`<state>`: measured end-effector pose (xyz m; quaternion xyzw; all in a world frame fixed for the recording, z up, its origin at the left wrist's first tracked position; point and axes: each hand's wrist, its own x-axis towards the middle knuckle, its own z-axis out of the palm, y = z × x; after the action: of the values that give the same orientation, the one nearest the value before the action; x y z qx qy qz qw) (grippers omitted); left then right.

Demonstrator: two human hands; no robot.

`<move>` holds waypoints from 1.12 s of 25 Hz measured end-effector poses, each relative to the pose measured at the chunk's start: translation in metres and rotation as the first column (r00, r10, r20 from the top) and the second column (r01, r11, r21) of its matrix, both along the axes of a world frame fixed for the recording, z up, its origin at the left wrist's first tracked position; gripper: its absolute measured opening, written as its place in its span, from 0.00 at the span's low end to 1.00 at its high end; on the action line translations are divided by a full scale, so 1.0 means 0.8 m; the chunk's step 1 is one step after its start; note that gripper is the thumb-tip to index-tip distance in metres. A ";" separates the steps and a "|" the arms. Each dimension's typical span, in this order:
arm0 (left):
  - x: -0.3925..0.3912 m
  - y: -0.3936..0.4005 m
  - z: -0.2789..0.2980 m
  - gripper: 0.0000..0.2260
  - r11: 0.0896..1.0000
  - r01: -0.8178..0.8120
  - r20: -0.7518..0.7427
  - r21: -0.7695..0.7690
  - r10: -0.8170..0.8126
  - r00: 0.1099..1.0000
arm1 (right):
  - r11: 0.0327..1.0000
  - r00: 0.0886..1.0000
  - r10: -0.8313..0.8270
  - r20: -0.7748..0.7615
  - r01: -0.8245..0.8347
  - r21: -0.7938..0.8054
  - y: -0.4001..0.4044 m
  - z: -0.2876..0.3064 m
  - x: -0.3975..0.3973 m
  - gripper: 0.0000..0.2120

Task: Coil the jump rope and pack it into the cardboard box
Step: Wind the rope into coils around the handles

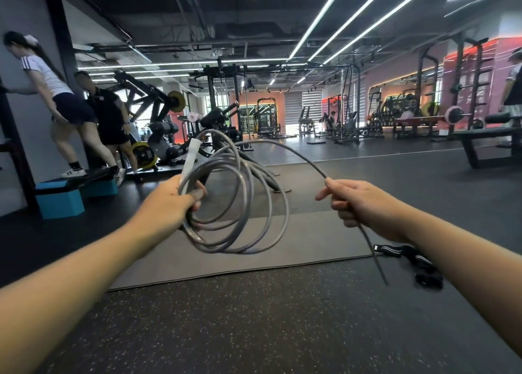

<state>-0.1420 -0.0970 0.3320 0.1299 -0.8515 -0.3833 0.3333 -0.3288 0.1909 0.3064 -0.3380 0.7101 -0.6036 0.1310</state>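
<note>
A grey jump rope (255, 207) hangs in several loose loops from my left hand (175, 201), which is closed around the loops and a white handle (190, 159) sticking up above the fist. From the coil the rope arcs right to my right hand (356, 201), which pinches it between its fingers. The free tail (372, 255) drops below that hand toward the floor. No cardboard box is in view.
A grey mat (254, 249) lies on the speckled rubber floor below my hands. A black strap (409, 257) lies at the mat's right edge. Two people stand at the left by a blue step platform (60, 201). Weight machines and benches fill the back.
</note>
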 end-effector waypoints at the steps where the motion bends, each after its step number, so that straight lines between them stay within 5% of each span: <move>1: -0.007 0.016 -0.003 0.04 0.994 0.027 -0.065 0.107 -0.020 0.998 | 0.998 0.997 0.030 0.077 -0.025 -0.059 -0.015 -0.004 0.007 0.26; 5: -0.048 0.063 -0.011 0.04 0.890 0.059 -0.216 0.453 0.045 0.975 | 0.959 0.960 0.174 0.221 -0.115 -0.257 -0.054 -0.015 0.042 0.48; 8: -0.077 0.096 -0.009 0.06 0.704 0.008 -0.232 0.710 0.223 0.947 | 0.856 0.909 0.350 0.226 -0.212 -0.471 -0.071 -0.015 0.068 0.56; 11: -0.086 0.122 0.000 0.09 0.354 0.007 -0.130 0.935 0.326 0.936 | 0.884 0.972 0.229 0.060 -0.182 -0.431 -0.100 -0.019 0.099 0.42; 14: -0.096 0.135 0.003 0.11 0.227 0.074 -0.128 0.971 0.231 0.965 | 0.883 0.997 0.045 0.064 -0.010 -0.469 -0.126 -0.020 0.118 0.22; 18: -0.098 0.159 0.002 0.12 0.295 0.091 -0.171 0.951 0.258 0.951 | 0.819 0.969 -0.087 0.232 0.202 -0.537 -0.143 -0.009 0.120 0.06; 20: -0.098 0.160 -0.001 0.11 0.350 0.060 -0.174 0.935 0.304 0.937 | 0.822 0.963 -0.161 0.217 0.252 -0.511 -0.148 -0.005 0.122 0.11; 28: -0.078 0.147 -0.019 0.27 0.473 0.010 -0.085 0.881 0.136 0.987 | 0.867 0.921 -0.371 -0.120 0.298 -0.399 -0.138 0.003 0.100 0.14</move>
<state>-0.2046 0.0205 0.3170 0.2856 -0.5034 -0.7609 0.2934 -0.2485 0.0807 0.3085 -0.2846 0.6397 -0.7052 -0.1118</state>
